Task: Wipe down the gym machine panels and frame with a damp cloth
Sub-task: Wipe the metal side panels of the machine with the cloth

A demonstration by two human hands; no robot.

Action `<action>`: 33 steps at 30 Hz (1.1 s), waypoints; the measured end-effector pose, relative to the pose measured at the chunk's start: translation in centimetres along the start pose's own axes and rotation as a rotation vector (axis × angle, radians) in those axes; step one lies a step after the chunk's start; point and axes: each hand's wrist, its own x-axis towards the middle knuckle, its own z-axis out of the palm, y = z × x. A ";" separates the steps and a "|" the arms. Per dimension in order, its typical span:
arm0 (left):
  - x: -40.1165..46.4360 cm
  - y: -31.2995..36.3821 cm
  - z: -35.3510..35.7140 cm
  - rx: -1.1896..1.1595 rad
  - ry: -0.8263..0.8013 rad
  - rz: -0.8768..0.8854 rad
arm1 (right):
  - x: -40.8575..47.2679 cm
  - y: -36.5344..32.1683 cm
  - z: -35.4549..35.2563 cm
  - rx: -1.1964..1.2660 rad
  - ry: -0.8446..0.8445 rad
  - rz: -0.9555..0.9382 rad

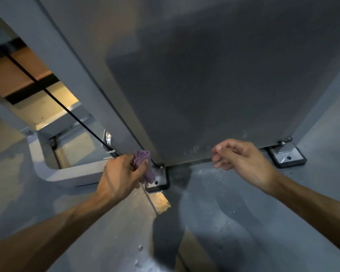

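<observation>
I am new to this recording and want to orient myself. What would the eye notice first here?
First, the purple cloth bunched in the left hand, low at the corner of the big grey panel, just above a metal foot plate. Next, the right hand, empty with loosely curled fingers, near the panel's bottom edge. White specks dot the floor between them.

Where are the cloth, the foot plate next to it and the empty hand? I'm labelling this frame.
purple cloth [143,157], head view, bunched top above the fingers.
left foot plate [159,180], head view, bare metal top.
right hand [241,158], head view, back of hand.
</observation>
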 end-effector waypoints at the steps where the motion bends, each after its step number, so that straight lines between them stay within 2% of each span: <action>1: 0.0 -0.1 0.6 -0.008 0.051 -0.028 | 0.1 -0.3 -0.8 0.011 0.039 -0.012; 6: 0.7 1.3 3.3 -0.191 0.325 -0.227 | 0.8 -0.4 -4.9 0.092 0.232 -0.029; 9: 0.6 3.8 5.2 -0.358 0.431 -0.235 | 0.3 0.5 -5.7 0.089 0.254 -0.023; 11: 0.6 5.7 6.5 -0.524 0.424 -0.181 | 0.0 1.2 -5.8 0.070 0.254 -0.030; 15: 1.0 8.8 7.7 -0.621 0.360 -0.042 | -0.4 1.6 -5.8 0.019 0.249 -0.056; 17: 0.8 7.9 8.0 -0.614 0.382 -0.090 | -0.4 1.4 -6.6 0.020 0.277 -0.071; 20: 0.4 4.5 7.2 -0.380 0.536 -0.272 | -0.6 0.9 -8.4 0.050 0.354 -0.087; 21: 0.4 4.4 6.9 -0.375 0.567 -0.293 | -0.7 0.9 -9.1 0.062 0.376 -0.086; 24: 1.0 8.3 6.8 -0.513 0.551 -0.188 | -0.9 0.8 -10.3 0.104 0.421 -0.065; 26: 1.7 11.6 8.1 -0.644 0.461 -0.084 | -1.0 0.7 -10.7 0.111 0.431 -0.054; 28: 2.3 14.5 9.4 -0.633 0.337 -0.007 | -1.1 0.6 -10.7 0.109 0.427 -0.047; 30: 2.7 16.3 9.9 -0.668 0.259 0.010 | -1.1 0.6 -10.6 0.106 0.419 -0.055; 33: 2.5 15.0 10.5 -0.650 0.306 -0.028 | -1.2 1.0 -10.7 0.100 0.402 -0.073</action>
